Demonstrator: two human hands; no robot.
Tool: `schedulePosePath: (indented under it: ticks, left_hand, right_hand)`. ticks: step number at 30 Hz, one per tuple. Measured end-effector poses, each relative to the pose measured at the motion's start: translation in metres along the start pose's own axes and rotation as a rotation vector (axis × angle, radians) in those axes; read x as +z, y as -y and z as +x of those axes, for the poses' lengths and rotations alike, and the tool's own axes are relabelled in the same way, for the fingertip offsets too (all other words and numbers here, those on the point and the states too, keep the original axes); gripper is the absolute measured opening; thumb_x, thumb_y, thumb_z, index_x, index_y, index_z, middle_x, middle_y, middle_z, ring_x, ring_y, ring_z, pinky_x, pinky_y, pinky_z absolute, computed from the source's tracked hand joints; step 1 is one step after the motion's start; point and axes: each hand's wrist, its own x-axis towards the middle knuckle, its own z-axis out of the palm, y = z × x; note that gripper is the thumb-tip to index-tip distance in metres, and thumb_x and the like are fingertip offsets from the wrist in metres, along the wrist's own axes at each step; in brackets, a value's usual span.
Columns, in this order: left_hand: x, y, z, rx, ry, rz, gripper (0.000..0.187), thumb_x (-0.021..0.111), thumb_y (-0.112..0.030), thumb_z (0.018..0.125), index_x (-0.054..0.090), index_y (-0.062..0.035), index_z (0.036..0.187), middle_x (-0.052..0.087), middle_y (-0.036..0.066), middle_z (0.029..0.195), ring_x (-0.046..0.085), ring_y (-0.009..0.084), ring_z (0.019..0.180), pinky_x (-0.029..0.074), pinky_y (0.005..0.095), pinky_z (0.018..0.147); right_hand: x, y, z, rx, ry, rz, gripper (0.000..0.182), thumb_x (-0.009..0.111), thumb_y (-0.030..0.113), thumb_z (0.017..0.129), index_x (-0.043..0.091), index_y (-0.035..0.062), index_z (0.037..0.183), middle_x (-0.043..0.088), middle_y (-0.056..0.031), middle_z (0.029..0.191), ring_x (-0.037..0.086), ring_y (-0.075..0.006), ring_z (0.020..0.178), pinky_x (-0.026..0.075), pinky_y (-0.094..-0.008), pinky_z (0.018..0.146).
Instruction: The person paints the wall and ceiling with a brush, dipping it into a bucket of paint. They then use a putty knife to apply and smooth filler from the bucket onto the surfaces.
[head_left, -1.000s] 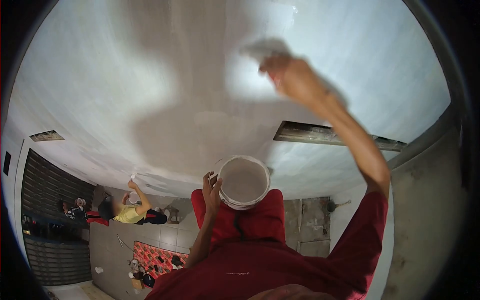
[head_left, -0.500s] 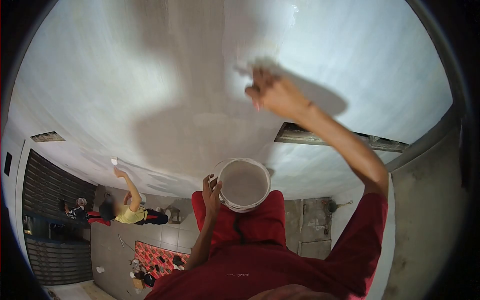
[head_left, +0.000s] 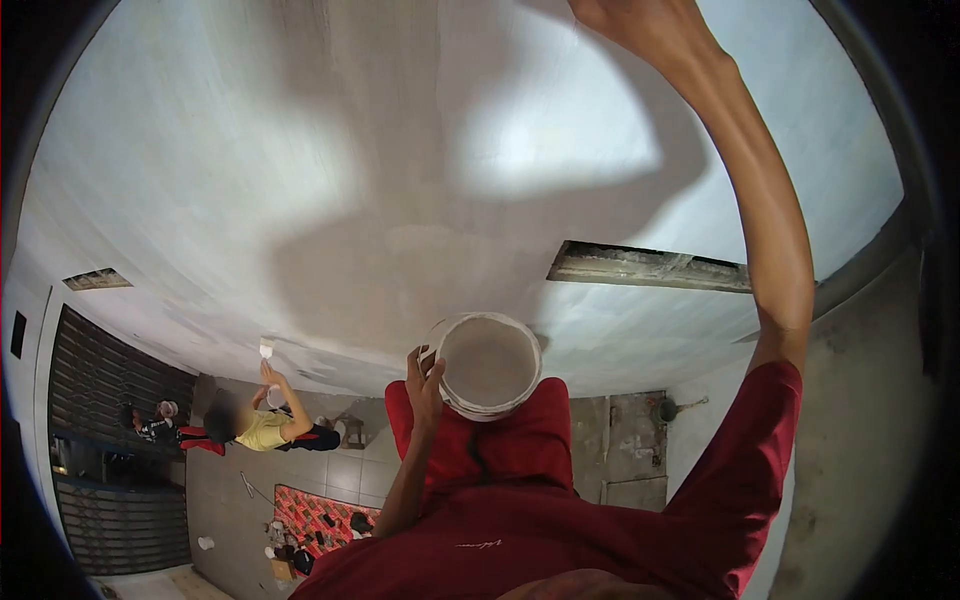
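Note:
A white bucket (head_left: 535, 358) with pale greyish liquid in it sits at my lap, in front of my red trousers. My left hand (head_left: 427, 385) grips its left side, with the fingers curled at the rim and handle. Up at the top edge of the view my right hand (head_left: 612, 14) is raised against the whitish wall (head_left: 400, 250). Its fingers are cut off by the frame, so whatever it holds is hidden. The wall shows pale streaks and the shadow of my arm and head.
A long slot (head_left: 650, 268) opens in the wall to the right, and a smaller opening (head_left: 97, 280) lies far left. Below left, a person in a yellow top (head_left: 262, 430) holds a brush (head_left: 267, 347) at the wall. A red patterned mat (head_left: 315, 512) with objects covers part of the floor.
My right hand has swept upward along the wall, partly out of view. My left hand and the bucket stay in place. The other person's brush has moved slightly right and down.

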Motion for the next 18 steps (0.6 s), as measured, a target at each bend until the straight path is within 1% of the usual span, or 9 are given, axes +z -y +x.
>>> schedulePosePath:
  ticks: [3,4,5,6,7,9,11,16,18]
  left_hand:
    - [-0.001,0.001,0.000,0.005,0.008,0.011,0.048,0.060,-0.020,0.089,0.041,0.0033,0.126,0.063,0.023,0.108,0.058,0.0227,0.099,0.044,0.0320,0.088]
    - [-0.001,0.003,0.001,0.004,0.013,0.002,0.048,0.060,-0.020,0.089,0.041,0.0032,0.126,0.063,0.023,0.108,0.058,0.0227,0.099,0.044,0.0319,0.088]
    - [0.000,0.005,0.002,0.005,0.015,-0.010,0.048,0.060,-0.021,0.089,0.041,0.0032,0.126,0.063,0.023,0.108,0.058,0.0227,0.099,0.044,0.0319,0.088]
    - [-0.002,0.007,0.002,0.004,0.017,-0.017,0.048,0.060,-0.021,0.089,0.041,0.0032,0.126,0.063,0.023,0.108,0.058,0.0227,0.099,0.044,0.0318,0.088]
    - [-0.005,0.009,0.001,0.003,0.022,-0.015,0.048,0.059,-0.021,0.089,0.041,0.0032,0.126,0.063,0.023,0.108,0.058,0.0229,0.100,0.044,0.0320,0.088]
    - [-0.005,0.011,0.003,0.007,0.027,-0.020,0.048,0.059,-0.021,0.089,0.041,0.0033,0.126,0.063,0.023,0.108,0.058,0.0232,0.101,0.043,0.0323,0.089]
    - [-0.003,0.009,0.001,0.006,0.022,-0.012,0.048,0.060,-0.021,0.089,0.041,0.0033,0.126,0.063,0.024,0.109,0.058,0.0234,0.101,0.043,0.0327,0.090]
    - [0.003,-0.002,-0.001,-0.007,0.010,-0.024,0.049,0.060,-0.021,0.089,0.041,0.0032,0.127,0.063,0.024,0.109,0.058,0.0237,0.101,0.043,0.0331,0.090]
    - [0.001,0.000,-0.001,-0.009,0.006,0.008,0.048,0.060,-0.020,0.089,0.041,0.0031,0.127,0.062,0.024,0.109,0.058,0.0239,0.101,0.043,0.0331,0.090]
  right_hand:
    - [0.025,0.008,-0.013,-0.182,-0.130,-0.135,0.014,0.054,0.003,0.080,0.068,0.0031,0.080,0.069,-0.0115,0.078,0.063,-0.0275,0.058,0.052,-0.0390,0.058]
    - [0.034,0.018,-0.035,0.024,0.309,-0.068,0.020,0.056,0.014,0.084,0.068,0.0151,0.100,0.062,-0.0099,0.116,0.063,-0.0258,0.095,0.052,-0.0385,0.076]
    - [0.066,0.024,-0.061,-0.066,0.125,0.039,0.015,0.057,0.018,0.084,0.067,0.0129,0.095,0.060,-0.0115,0.113,0.061,-0.0246,0.097,0.051,-0.0357,0.077]
    - [0.093,0.041,-0.085,-0.035,0.196,0.021,0.010,0.060,0.019,0.081,0.061,0.0097,0.084,0.059,-0.0138,0.109,0.059,-0.0258,0.099,0.050,-0.0349,0.079]
    - [0.100,0.058,-0.104,-0.259,0.238,-0.138,0.025,0.061,0.034,0.080,0.058,0.0091,0.080,0.059,-0.0241,0.103,0.059,-0.0349,0.102,0.054,-0.0360,0.070]
    - [0.115,0.092,-0.144,-0.281,0.178,-0.004,0.022,0.065,0.028,0.071,0.055,0.0086,0.072,0.058,-0.0218,0.097,0.061,-0.0284,0.082,0.053,-0.0378,0.067]
    - [0.118,0.109,-0.170,-0.236,0.439,0.277,0.018,0.066,0.022,0.070,0.054,0.0083,0.070,0.061,-0.0188,0.092,0.062,-0.0290,0.080,0.053,-0.0383,0.063]
    - [0.076,0.062,-0.126,0.032,0.541,0.382,0.014,0.060,0.002,0.071,0.064,0.0079,0.083,0.064,-0.0109,0.082,0.063,-0.0263,0.079,0.053,-0.0387,0.070]
    - [0.050,0.009,-0.085,0.118,0.336,0.398,0.024,0.060,0.002,0.075,0.067,0.0074,0.097,0.068,-0.0117,0.101,0.065,-0.0290,0.089,0.052,-0.0372,0.081]
